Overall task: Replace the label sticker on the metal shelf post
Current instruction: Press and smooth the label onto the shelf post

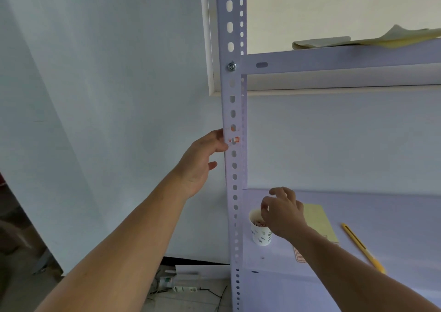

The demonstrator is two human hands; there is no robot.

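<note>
A white perforated metal shelf post [232,111] runs top to bottom through the middle of the view. Torn red-and-white remnants of a label sticker [235,140] cling to it at mid height. My left hand [200,163] grips the post's left edge beside those remnants, thumb on the front face. My right hand [282,212] hovers over a paper cup [261,234] on the lower shelf, fingertips pinched together at the cup's rim. The cup holds reddish paper scraps. Whether a scrap sits between the fingertips I cannot tell.
On the lower shelf [381,206] lie a yellow sheet [319,218], a red-printed label strip [299,255] partly under my forearm, and a yellow utility knife [362,247]. Yellow cloths [358,40] lie on the upper shelf. Tubes and cables [181,285] lie on the floor.
</note>
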